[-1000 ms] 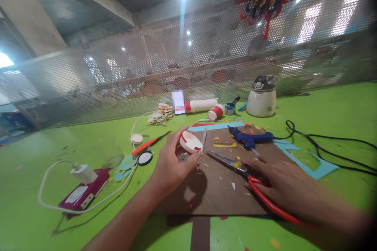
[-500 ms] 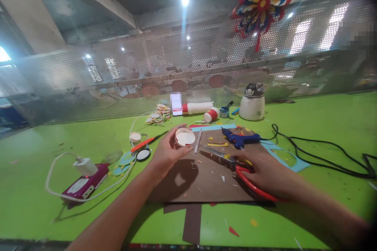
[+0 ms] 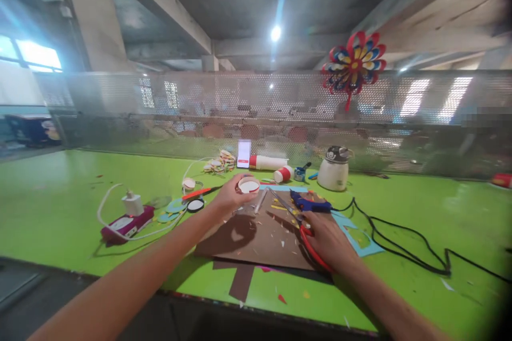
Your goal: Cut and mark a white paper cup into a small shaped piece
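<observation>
My left hand (image 3: 233, 194) is closed around the rim of a shallow, round cut-off paper cup bottom (image 3: 248, 186), white inside with a bit of red on its edge. It is held above the brown board (image 3: 260, 245). My right hand (image 3: 326, 237) grips red-handled scissors (image 3: 305, 240) low over the board's right side. Their blades point up and left, toward a clear glue stick (image 3: 261, 201) near the cup piece. Just beyond my right hand lies a blue glue gun (image 3: 310, 202).
A purple power strip (image 3: 128, 224) with a white charger and an orange cutter (image 3: 196, 193) lie to the left. Behind stand a phone (image 3: 244, 153), stacked paper cups (image 3: 272, 163) and a white bottle (image 3: 333, 173). Black cable (image 3: 408, 258) and blue paper (image 3: 360, 237) are at right.
The view has tilted up and shifted. The scissors' blades now point more steeply away from me. My left hand still holds the cup piece, now seen from a flatter angle.
</observation>
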Motion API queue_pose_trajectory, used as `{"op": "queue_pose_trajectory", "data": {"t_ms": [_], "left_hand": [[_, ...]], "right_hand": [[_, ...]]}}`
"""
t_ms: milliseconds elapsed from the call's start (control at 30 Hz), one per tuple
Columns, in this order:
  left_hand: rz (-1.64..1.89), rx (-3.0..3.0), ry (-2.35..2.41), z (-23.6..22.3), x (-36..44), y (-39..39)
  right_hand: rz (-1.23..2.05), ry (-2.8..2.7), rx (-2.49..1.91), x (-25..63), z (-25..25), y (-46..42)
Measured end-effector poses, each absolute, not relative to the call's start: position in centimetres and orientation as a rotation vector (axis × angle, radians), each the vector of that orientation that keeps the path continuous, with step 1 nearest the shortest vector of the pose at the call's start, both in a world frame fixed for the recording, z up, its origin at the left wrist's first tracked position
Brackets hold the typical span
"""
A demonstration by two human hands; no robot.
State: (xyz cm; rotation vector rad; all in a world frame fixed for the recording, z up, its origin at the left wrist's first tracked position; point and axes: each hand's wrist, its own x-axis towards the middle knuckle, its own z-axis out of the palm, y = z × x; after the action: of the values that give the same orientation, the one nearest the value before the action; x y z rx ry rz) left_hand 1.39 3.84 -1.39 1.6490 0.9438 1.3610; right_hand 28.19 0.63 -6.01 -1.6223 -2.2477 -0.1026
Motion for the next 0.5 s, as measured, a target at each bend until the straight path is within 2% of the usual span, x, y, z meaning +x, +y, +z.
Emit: {"op": "queue_pose_trajectory", "data": {"t_ms": [233,500], "left_hand": [[1.295,1.933,1.133,-1.0,0.8,2.4],[1.168,2.250,1.462,-3.4,1.9,0.9]], "right_hand": [[-0.155,-2.242,-1.583,27.7,-6.2,0.2],[-0.177,-2.181,-1.596,27.6,-6.3,0.2]]}}
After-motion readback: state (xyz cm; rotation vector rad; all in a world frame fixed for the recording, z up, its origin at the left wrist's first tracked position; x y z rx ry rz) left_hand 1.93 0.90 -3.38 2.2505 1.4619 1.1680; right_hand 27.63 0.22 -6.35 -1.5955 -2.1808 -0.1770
